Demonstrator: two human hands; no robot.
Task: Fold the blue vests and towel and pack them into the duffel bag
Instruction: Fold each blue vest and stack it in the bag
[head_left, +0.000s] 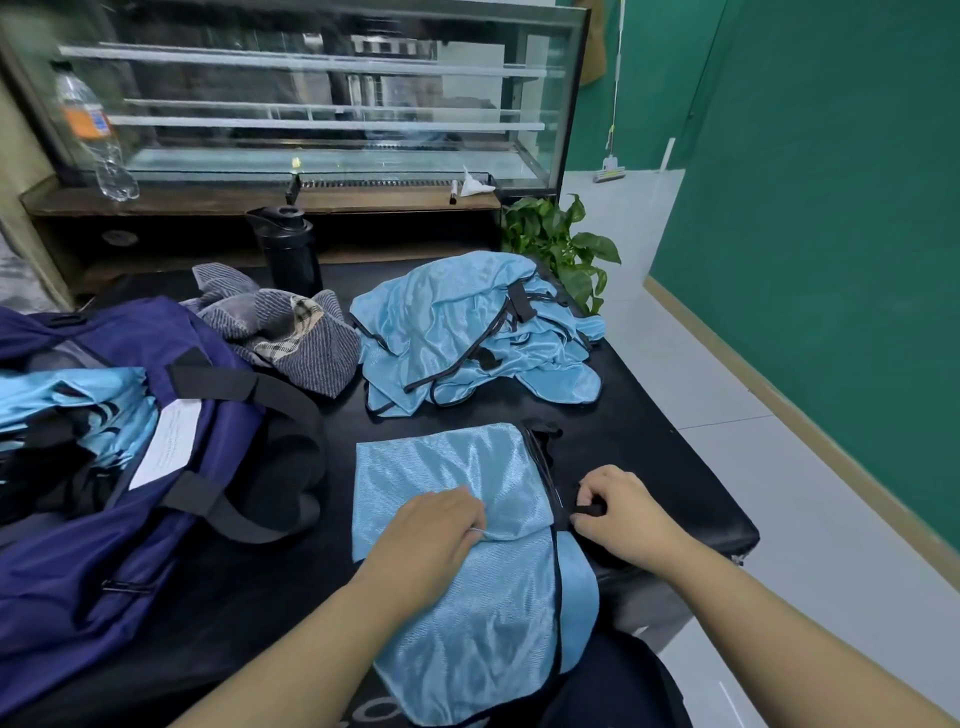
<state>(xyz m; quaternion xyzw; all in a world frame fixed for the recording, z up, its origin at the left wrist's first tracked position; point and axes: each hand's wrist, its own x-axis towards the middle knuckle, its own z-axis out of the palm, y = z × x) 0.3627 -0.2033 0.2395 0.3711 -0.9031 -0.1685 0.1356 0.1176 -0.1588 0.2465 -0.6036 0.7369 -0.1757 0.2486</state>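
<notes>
Head view showed my left hand (436, 525) with fingers curled, pinching a fold of the shiny light-blue mesh vest (457, 519) spread on the black bench (675, 467), while my right hand (618, 512) pinched its black strap (589, 512) at the vest's right edge. A heap of unfolded blue vests (478, 332) lay beyond, the grey striped towel (291, 327) beside it, and the navy fabric duffel bag (104, 467) sat open at left with folded vests inside.

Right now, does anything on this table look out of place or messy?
Nothing damaged or spilled. The grey striped towel lies crumpled beside the duffel bag, and a heap of blue vests sits unfolded behind the vest under both hands. That fits unfinished folding.
</notes>
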